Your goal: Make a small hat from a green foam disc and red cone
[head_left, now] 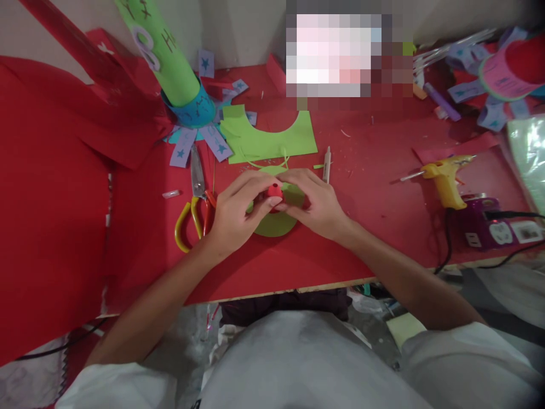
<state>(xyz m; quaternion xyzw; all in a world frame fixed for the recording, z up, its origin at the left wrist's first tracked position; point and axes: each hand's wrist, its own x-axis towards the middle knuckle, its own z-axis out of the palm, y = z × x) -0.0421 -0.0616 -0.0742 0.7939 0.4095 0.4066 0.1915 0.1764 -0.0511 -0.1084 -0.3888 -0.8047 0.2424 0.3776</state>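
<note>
My left hand (239,211) and my right hand (318,205) meet over the middle of the red table. Between their fingertips is a small red rounded piece (275,193) with a dark hole in its top. Fingers of both hands close around it from the sides, so its lower part is hidden. Directly beneath lies a light green disc (276,228), partly covered by the hands. Just behind them is a green sheet (276,145) with a curved cut-out. Scissors (197,176) with yellow and red-orange handles lie beside my left hand.
A green tube (174,62) in a blue base stands at the back left. A pale pen-like stick (326,165) lies near my right hand. At the right are a yellow glue gun (447,179), a purple box (477,227) with cables, and a pink ring (502,74).
</note>
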